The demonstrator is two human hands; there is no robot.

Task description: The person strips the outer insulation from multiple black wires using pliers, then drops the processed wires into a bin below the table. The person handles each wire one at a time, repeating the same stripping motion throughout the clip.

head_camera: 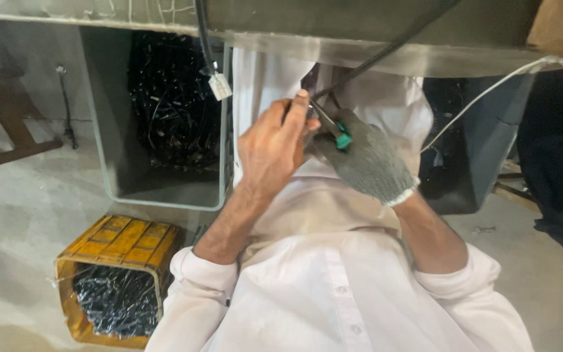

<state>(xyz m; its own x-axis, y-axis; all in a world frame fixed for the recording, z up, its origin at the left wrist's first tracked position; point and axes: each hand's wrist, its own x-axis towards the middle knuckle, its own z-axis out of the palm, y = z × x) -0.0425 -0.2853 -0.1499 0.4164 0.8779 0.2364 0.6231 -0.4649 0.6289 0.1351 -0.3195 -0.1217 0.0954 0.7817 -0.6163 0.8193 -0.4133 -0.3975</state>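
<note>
Work was midway: the left hand (274,146) pinched a black cable (353,68), the gloved right hand (367,163) gripped a green-handled tool (333,130) at its 11 o'clock, nothing finished.

We count two hands at work: one bare left hand (274,146), one right hand in a grey knitted glove (369,163). At nine o'clock, one grey plastic bin of black cables (109,156); at seven o'clock, one yellow plastic crate (122,238); at two o'clock, one white cord (483,94).
</note>
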